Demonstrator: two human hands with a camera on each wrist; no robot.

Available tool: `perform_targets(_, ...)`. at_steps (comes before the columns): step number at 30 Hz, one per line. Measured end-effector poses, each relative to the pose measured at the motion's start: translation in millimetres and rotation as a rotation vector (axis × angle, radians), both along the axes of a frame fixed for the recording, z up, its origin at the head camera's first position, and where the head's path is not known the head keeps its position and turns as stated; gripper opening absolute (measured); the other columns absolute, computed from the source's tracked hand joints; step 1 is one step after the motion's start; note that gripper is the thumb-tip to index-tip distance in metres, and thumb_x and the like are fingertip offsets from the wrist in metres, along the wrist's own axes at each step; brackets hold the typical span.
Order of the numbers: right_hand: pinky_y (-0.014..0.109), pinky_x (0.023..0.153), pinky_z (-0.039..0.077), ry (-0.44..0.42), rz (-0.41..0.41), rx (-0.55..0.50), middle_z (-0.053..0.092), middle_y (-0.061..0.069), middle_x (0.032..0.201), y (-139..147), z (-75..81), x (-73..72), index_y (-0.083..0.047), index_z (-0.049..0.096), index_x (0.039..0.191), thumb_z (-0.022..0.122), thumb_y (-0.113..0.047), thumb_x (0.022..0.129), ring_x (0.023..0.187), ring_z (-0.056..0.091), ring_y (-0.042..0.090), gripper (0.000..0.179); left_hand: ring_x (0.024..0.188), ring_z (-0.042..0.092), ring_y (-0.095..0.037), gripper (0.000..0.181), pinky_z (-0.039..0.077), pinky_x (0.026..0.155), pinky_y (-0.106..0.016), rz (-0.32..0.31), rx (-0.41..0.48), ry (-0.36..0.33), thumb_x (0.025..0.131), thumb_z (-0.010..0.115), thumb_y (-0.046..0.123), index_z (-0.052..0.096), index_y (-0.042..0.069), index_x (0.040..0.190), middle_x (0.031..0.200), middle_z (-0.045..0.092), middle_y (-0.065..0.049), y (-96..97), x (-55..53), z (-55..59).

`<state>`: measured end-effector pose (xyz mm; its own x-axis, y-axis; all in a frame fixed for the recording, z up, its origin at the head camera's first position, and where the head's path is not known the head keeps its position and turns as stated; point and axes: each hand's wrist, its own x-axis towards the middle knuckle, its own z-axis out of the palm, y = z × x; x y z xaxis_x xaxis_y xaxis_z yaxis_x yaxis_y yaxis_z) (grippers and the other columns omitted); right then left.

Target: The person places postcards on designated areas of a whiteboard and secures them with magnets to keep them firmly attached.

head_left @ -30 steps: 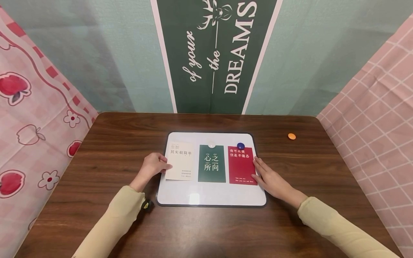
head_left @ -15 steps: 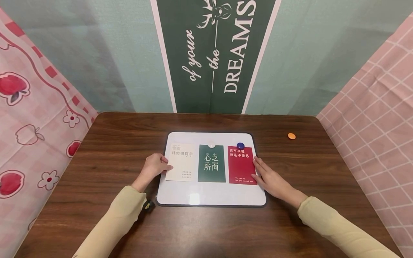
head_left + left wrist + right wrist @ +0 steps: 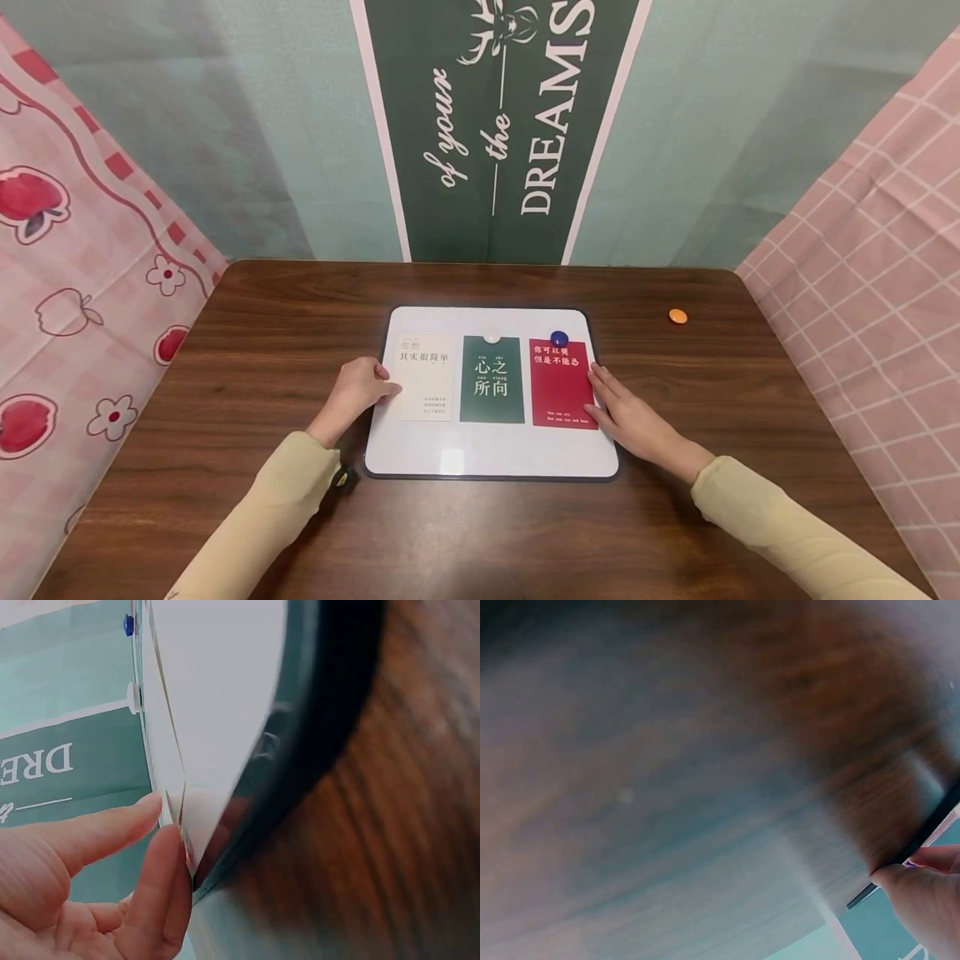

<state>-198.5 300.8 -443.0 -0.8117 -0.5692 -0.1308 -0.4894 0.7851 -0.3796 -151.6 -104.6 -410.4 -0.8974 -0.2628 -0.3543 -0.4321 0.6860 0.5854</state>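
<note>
A whiteboard [image 3: 491, 450] with a dark rim lies on the table. Three cards sit side by side on it: cream [image 3: 424, 383], green [image 3: 491, 408] and red [image 3: 557, 396]. At the top edge of the green card is a white magnet [image 3: 491, 335]; a blue magnet [image 3: 559, 339] is at the top of the red one. My left hand [image 3: 352, 396] pinches the cream card's left edge between thumb and fingers, as the left wrist view shows. My right hand [image 3: 636, 418] rests with straight fingers along the board's right edge, beside the red card.
An orange magnet [image 3: 678, 316] lies on the wooden table [image 3: 480, 533], behind and to the right of the board. A green cloth backdrop [image 3: 495, 167] stands behind the table, with pink cloths on the left and right.
The cream card has shifted slightly right and toward me, and sits straighter, with my left hand at its edge. My right hand has stayed in place.
</note>
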Motion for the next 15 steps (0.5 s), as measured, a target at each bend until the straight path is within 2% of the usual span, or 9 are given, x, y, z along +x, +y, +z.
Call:
perform_targets(4,0.049,0.093,0.04,0.007,0.003,-0.001,0.025,0.019,0.146,-0.1,0.4,-1.5,-0.002,0.027,0.142,0.056,-0.039,0.088,0.132,0.026,0.036,0.071,0.064,0.053,-0.02,0.024,0.044,0.053,-0.025,-0.045,-0.023,0.075,0.078,0.07,0.011,0.058,-0.004,0.093,0.078,0.057,-0.012,-3.8,0.8,0.5)
perform_targets(8,0.049,0.093,0.04,0.008,0.006,0.002,0.025,0.019,0.146,-0.1,1.3,-2.5,-0.001,0.027,0.142,0.057,-0.038,0.088,0.132,0.026,0.036,0.071,0.075,0.053,-0.023,0.026,0.047,0.061,-0.029,-0.117,-0.065,0.154,0.081,0.068,0.013,0.059,-0.003,0.099,0.086,0.06,-0.013,-7.6,1.2,1.0)
perform_targets(12,0.049,0.093,0.04,0.008,0.008,0.002,0.025,0.019,0.146,-0.3,2.7,-3.3,-0.001,0.027,0.142,0.057,-0.037,0.088,0.132,0.026,0.036,0.071,0.093,0.056,-0.03,0.038,0.05,0.079,-0.04,-0.207,-0.107,0.184,0.083,0.067,0.016,0.057,-0.006,0.112,0.108,0.059,-0.021,-11.5,2.8,1.2)
perform_targets(15,0.049,0.093,0.04,0.007,0.007,0.001,0.025,0.019,0.146,-0.3,3.7,-3.9,-0.001,0.028,0.142,0.058,-0.036,0.088,0.132,0.026,0.036,0.071,0.112,0.051,-0.036,0.049,0.042,0.091,-0.048,-0.272,-0.133,0.182,0.084,0.065,0.018,0.05,-0.008,0.123,0.124,0.051,-0.026,-14.4,5.0,1.2)
